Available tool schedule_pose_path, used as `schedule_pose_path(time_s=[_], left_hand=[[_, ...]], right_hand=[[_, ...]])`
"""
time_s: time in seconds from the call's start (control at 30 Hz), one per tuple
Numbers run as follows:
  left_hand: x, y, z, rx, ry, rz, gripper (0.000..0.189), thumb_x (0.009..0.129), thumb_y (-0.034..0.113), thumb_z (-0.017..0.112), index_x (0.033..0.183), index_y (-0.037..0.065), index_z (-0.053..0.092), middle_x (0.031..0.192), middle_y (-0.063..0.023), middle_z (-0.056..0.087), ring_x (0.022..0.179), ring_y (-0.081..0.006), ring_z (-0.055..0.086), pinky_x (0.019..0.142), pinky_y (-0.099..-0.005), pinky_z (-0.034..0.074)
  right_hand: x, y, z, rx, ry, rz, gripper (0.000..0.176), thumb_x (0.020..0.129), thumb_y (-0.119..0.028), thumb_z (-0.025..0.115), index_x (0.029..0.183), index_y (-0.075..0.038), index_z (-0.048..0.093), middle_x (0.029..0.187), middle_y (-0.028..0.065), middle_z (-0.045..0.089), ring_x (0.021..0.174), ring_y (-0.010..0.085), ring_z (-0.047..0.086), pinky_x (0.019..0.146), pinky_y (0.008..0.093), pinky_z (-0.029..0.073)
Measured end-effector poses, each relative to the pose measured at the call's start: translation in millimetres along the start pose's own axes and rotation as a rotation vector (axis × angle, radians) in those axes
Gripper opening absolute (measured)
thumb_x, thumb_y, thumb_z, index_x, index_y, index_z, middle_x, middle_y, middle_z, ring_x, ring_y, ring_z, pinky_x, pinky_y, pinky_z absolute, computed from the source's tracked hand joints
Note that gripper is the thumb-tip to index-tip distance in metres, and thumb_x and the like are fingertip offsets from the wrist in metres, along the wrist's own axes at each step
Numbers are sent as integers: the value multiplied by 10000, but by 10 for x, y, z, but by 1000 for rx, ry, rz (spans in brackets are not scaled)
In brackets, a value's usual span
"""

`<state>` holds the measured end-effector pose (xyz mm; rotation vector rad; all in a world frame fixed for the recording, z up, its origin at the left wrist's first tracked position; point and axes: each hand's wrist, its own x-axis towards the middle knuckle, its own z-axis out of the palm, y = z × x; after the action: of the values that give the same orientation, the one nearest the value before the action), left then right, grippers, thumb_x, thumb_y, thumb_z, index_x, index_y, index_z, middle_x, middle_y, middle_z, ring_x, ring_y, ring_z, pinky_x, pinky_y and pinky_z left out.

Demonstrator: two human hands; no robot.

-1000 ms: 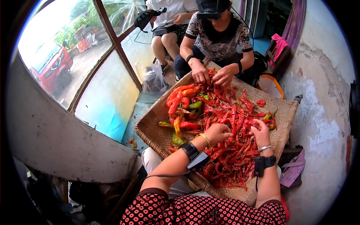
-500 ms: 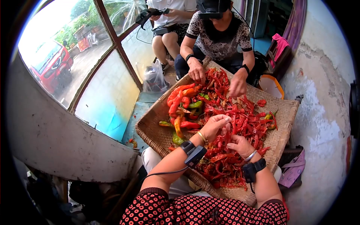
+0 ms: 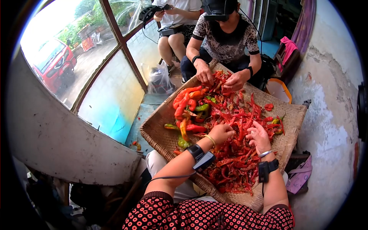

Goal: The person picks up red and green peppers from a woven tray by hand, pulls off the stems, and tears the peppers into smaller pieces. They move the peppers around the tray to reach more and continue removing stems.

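Observation:
A shallow woven basket holds a spread of shrivelled red chili peppers. My left hand, with a gold bangle, is over the middle of the pile, its fingers curled together; whether anything is between them I cannot make out. To its right, my right hand, with a silver bangle, is just over the peppers, its fingers apart and holding nothing that I can see. Larger fresh red peppers and a few green peppers lie at the basket's left side.
Across the basket sits a co-worker, both hands in the peppers at the far end. Another person sits behind, holding a dark device. A plastic bag stands left of the basket, an orange-rimmed container to the right.
My right hand has moved up and right, away from my left hand, and its fingers have opened. My left hand has dropped slightly. The co-worker's hands have come together.

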<state>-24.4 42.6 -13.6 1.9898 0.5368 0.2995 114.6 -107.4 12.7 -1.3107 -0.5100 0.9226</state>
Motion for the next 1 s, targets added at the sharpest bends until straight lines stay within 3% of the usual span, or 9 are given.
schedule_pose_path(time_s=[0.03,0.1,0.13,0.17,0.23,0.37,1.0], left_hand=[[-29,21,19,1,1,0,254,800,264,586,902,31,600,730,-58,603,663,-167,576,603,-315,463],[-74,69,49,392,-147,50,261,767,274,588,904,54,609,790,-122,615,741,-268,592,664,-367,461],[-90,91,46,445,-209,66,280,745,287,584,918,69,609,824,-156,606,798,-322,573,701,-395,455],[-99,92,55,445,-210,66,280,745,287,584,918,69,609,824,-156,606,798,-322,573,701,-395,455],[-114,88,77,558,-267,60,294,737,290,595,934,72,607,831,-152,608,814,-315,574,713,-396,457],[-95,57,76,597,-298,75,317,731,302,602,954,77,603,842,-150,608,831,-314,571,720,-396,458],[-106,97,72,656,-346,62,296,728,324,611,887,74,614,815,-141,611,812,-312,576,701,-399,459]], right_hand=[[108,116,-117,-292,-21,-142,188,816,-124,536,979,-33,520,768,20,576,622,92,551,476,238,430],[266,246,-246,-874,-60,-429,164,783,-122,565,915,-24,564,722,35,577,629,129,562,531,288,452],[263,247,-239,-1166,-78,-571,155,766,-120,580,884,-20,586,699,43,578,633,147,568,558,313,463],[128,304,-226,-798,-126,-365,150,736,-121,594,836,-11,615,731,82,608,655,194,584,605,314,476],[-31,169,-76,-876,-267,-147,222,729,-138,601,916,-21,612,825,122,627,696,235,604,650,321,483],[-135,99,50,-1336,-460,-170,333,715,-231,627,986,-41,597,935,142,613,869,289,582,769,358,459],[-166,151,112,-1580,-564,-54,351,705,-244,635,1009,-75,584,951,145,598,912,319,555,801,414,437]])
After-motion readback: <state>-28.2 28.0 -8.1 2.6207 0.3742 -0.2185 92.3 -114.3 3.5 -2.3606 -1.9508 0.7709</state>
